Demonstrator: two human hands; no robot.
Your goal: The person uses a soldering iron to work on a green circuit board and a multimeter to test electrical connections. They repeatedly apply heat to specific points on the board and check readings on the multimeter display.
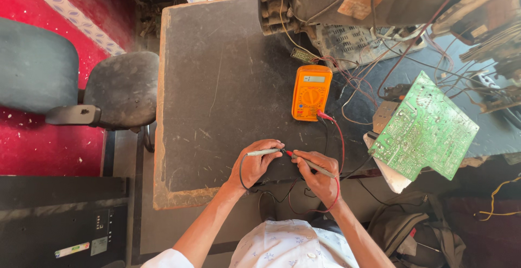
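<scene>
Both hands low at the near edge of the tabletop (217, 83). Left hand (258, 165) pinches a grey-handled probe (263, 152), fingers (271, 147) curled tight round the shaft. Right hand (320, 178) grips the red probe (309, 162) pen-style, also clenched. The two tips meet, or nearly, right btwn the hands, just above the dark surface; can't tell if metal actually touches metal.

To do this well, I'd say: hold tips firmly together w/o sliding, wrists braced on the tabletop edge, and eyes up on the orange multimeter (311, 92), which lies flat further back, display end away from the person. Display too small to read from here.

Leads: red lead (339, 137) loops from the meter's lower end down past the right wrist; a black lead (241, 175) curls under the left hand. Slack hangs off the edge, could snag on a knee or tug the meter.

Around: green circuit board (426, 129) to the right, tilted, propped on something pale, well apart from the probes. Tangle of wires (374, 67) and an opened set chassis (347, 2) at the back, near the meter. Grey chair (122, 89) left of the tabletop, a bag (412, 230) on the floor at right. Nothing sits btwn hands and meter.
</scene>
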